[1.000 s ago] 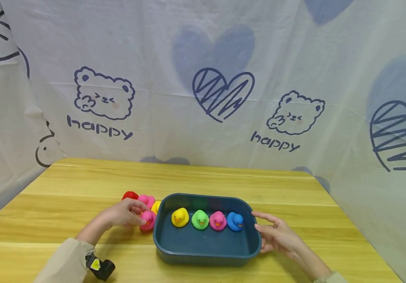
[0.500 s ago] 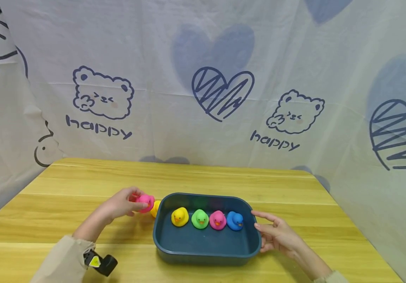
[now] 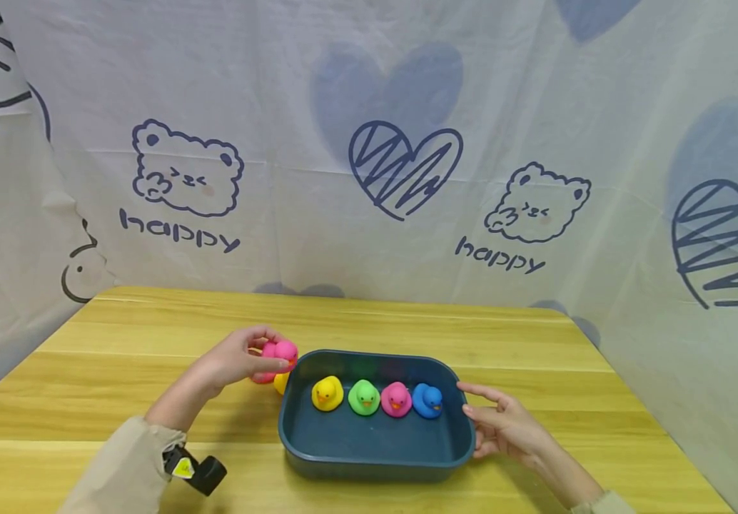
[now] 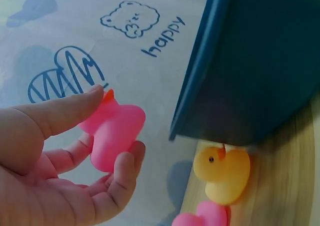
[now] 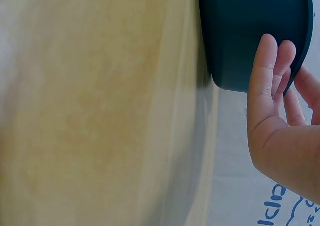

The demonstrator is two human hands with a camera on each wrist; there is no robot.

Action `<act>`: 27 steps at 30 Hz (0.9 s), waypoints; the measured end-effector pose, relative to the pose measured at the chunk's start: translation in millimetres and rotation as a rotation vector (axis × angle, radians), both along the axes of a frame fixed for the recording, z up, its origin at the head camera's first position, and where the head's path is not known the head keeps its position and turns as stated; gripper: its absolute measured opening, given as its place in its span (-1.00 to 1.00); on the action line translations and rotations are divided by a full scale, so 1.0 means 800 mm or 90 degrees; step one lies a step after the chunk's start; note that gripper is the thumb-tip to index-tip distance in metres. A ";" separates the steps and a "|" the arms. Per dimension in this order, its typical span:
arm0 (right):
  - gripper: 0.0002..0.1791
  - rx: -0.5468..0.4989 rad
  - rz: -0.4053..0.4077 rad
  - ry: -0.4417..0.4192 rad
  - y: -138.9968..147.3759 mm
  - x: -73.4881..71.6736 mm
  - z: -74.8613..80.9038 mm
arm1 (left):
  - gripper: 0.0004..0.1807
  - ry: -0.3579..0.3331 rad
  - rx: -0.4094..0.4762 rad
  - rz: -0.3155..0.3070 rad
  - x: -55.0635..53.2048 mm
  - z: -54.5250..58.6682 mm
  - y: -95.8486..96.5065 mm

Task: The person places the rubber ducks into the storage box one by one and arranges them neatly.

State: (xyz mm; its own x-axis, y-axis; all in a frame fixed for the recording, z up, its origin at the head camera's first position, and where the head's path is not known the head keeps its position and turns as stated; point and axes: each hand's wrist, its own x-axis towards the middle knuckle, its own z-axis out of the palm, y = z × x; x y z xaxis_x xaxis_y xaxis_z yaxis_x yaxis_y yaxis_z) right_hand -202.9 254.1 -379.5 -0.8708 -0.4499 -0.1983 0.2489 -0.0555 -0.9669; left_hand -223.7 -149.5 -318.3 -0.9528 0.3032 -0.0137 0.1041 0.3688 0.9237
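Observation:
My left hand [image 3: 240, 358] pinches a pink rubber duck [image 3: 285, 350] between thumb and fingers, held up beside the rear left corner of a dark teal bin [image 3: 369, 467]. In the left wrist view the duck [image 4: 117, 136] is seen from behind, its orange beak near the thumb tip. Inside the bin, a yellow duck [image 3: 327, 394], a green duck [image 3: 364, 398], a pink duck [image 3: 396, 400] and a blue duck [image 3: 427, 401] sit in a row. My right hand [image 3: 504, 428] rests at the bin's right end, thumb and index tip at the rim, other fingers [image 5: 264, 66] straight along the outer wall.
Left of the bin, another yellow duck [image 4: 227, 173] and another pink duck [image 4: 207, 215] sit on the wooden table [image 3: 150, 343]. A printed white cloth [image 3: 305, 178] hangs behind the table. A black device [image 3: 195, 471] is strapped to the left wrist.
My left hand has carried the pink duck away from the front, up and then right toward the bin's rim. A red duck seen earlier is now hidden. The right hand keeps its place.

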 end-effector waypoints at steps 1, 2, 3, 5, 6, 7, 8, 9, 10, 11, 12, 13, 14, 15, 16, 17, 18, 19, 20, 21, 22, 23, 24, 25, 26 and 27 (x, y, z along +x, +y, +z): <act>-0.40 0.001 -0.001 -0.001 0.000 0.000 0.000 | -0.60 0.002 0.001 -0.003 0.000 0.002 0.002; -0.40 0.002 -0.001 -0.002 0.000 0.000 0.000 | -0.61 0.005 0.003 -0.009 0.000 0.003 0.005; -0.40 0.003 -0.002 -0.002 0.000 0.000 0.000 | -0.62 0.008 0.005 -0.015 0.000 0.004 0.008; -0.40 0.005 -0.002 -0.003 0.000 0.000 0.000 | -0.65 0.009 0.011 -0.030 0.000 0.006 0.013; -0.39 0.005 -0.002 -0.003 0.000 0.000 0.000 | -0.66 0.010 0.014 -0.038 0.000 0.006 0.016; -0.39 0.006 -0.002 -0.002 0.001 0.000 0.000 | -0.67 0.009 0.016 -0.045 0.000 0.007 0.019; -0.39 0.006 -0.001 -0.002 0.001 0.000 0.000 | -0.68 0.009 0.019 -0.053 0.000 0.007 0.022; -0.40 0.006 0.000 -0.002 0.001 0.000 0.000 | -0.68 0.008 0.021 -0.060 0.001 0.008 0.025; -0.40 0.006 -0.001 -0.003 0.001 0.000 0.000 | -0.68 0.006 0.024 -0.067 0.001 0.009 0.028; -0.40 0.005 0.000 -0.003 0.001 0.000 0.000 | -0.68 0.004 0.026 -0.075 0.001 0.010 0.032; -0.39 0.006 -0.001 -0.005 0.001 0.000 0.000 | -0.68 0.003 0.027 -0.081 0.002 0.010 0.035; -0.40 0.005 -0.001 -0.006 0.001 0.000 0.000 | -0.68 0.001 0.027 -0.086 0.002 0.010 0.039; -0.40 0.005 -0.002 -0.005 0.001 0.000 0.000 | -0.68 -0.002 0.029 -0.093 0.003 0.011 0.043; -0.40 0.005 -0.002 -0.005 0.001 0.000 0.000 | -0.68 -0.004 0.029 -0.101 0.003 0.011 0.046; -0.40 0.005 -0.003 -0.005 0.001 0.000 0.000 | -0.68 -0.007 0.031 -0.108 0.004 0.011 0.051; -0.40 0.004 -0.002 -0.003 0.001 0.000 0.000 | -0.69 -0.008 0.032 -0.117 0.004 0.010 0.055; -0.40 0.004 -0.001 -0.003 0.001 0.000 0.000 | -0.69 -0.011 0.034 -0.124 0.005 0.009 0.060; -0.40 0.003 0.000 0.000 0.001 0.000 0.000 | -0.69 -0.013 0.036 -0.132 0.005 0.008 0.064; -0.40 0.003 0.001 0.000 0.001 0.000 0.000 | -0.70 -0.017 0.039 -0.141 0.005 0.007 0.069; -0.40 0.003 0.002 0.000 0.001 0.000 0.000 | -0.71 -0.020 0.041 -0.149 0.006 0.007 0.074; -0.40 0.003 0.002 0.000 0.001 0.000 0.000 | -0.71 -0.022 0.043 -0.155 0.006 0.006 0.079; -0.40 0.003 0.003 -0.001 0.001 0.000 0.001 | -0.72 -0.025 0.047 -0.163 0.007 0.005 0.084; -0.39 0.005 0.003 -0.004 0.001 0.000 0.001 | -0.72 -0.030 0.050 -0.168 0.008 0.005 0.089; -0.39 0.005 0.003 -0.005 0.001 0.000 0.001 | -0.73 -0.033 0.052 -0.174 0.009 0.004 0.093; -0.38 0.007 0.001 -0.009 0.001 0.001 0.002 | -0.74 -0.036 0.052 -0.178 0.009 0.004 0.098; -0.38 0.008 0.001 -0.010 0.000 0.000 0.002 | -0.75 -0.037 0.054 -0.181 0.010 0.003 0.102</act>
